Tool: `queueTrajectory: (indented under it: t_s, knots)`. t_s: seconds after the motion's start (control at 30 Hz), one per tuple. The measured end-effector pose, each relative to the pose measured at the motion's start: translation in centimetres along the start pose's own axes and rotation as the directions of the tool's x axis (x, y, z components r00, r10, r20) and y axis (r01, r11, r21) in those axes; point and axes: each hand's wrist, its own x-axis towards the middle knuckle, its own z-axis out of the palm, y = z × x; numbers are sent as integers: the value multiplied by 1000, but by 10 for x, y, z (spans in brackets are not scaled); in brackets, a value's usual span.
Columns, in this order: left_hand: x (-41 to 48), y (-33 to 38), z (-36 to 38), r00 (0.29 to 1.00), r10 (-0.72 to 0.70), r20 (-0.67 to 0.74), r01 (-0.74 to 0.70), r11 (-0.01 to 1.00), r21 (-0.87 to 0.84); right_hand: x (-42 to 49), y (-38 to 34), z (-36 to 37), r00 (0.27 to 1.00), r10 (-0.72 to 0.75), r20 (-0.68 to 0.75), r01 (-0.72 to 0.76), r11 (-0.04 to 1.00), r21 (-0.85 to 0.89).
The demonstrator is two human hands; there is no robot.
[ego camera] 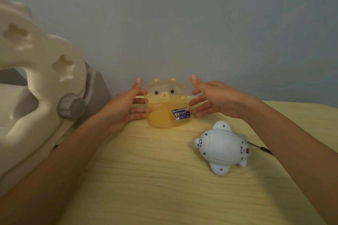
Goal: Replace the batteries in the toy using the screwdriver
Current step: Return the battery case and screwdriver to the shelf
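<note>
A translucent yellow bear-shaped box [165,104] stands at the far edge of the table with its lid up. Three purple batteries [181,114] lie inside it at the right. My left hand [128,106] is spread at the box's left side, its fingertips touching or nearly touching it. At the box's right, my right hand [214,99] is spread, slightly apart from it. A white toy [222,149] lies belly up at the right, battery cover shut with screws showing. A dark thin tool [263,149], possibly the screwdriver, pokes out behind my right forearm.
The pale wood-grain table [155,179] fills the lower view. A large cream plastic frame [36,82] with star cutouts and a grey knob [71,107] stands close at the left. A grey wall rises behind.
</note>
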Motion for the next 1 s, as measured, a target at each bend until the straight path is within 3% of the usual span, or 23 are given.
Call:
queueTrajectory:
  t_s: [0.17,0.37,0.47,0.63,0.77,1.0]
  knots:
    - [-2,-7,7,995,76,-60,-72,996,61,-7,5,-2,1000,3,5,-3,999,37]
    - [-5,-13,4,978,204,43,-208,971,120,-9,11,-6,1000,12,1,-12,998,64]
    - [-5,-16,5,956,285,74,-294,938,185,-9,15,-5,999,-37,0,37,999,-18]
    - [-6,-18,6,951,293,99,-309,882,356,-11,23,-2,983,-184,-13,170,932,-320]
    - [-18,-10,9,949,272,158,-311,891,330,-13,20,-6,973,-229,20,213,868,-448]
    - [-17,-8,24,922,338,187,-376,675,635,0,22,-9,969,-244,35,226,826,-516]
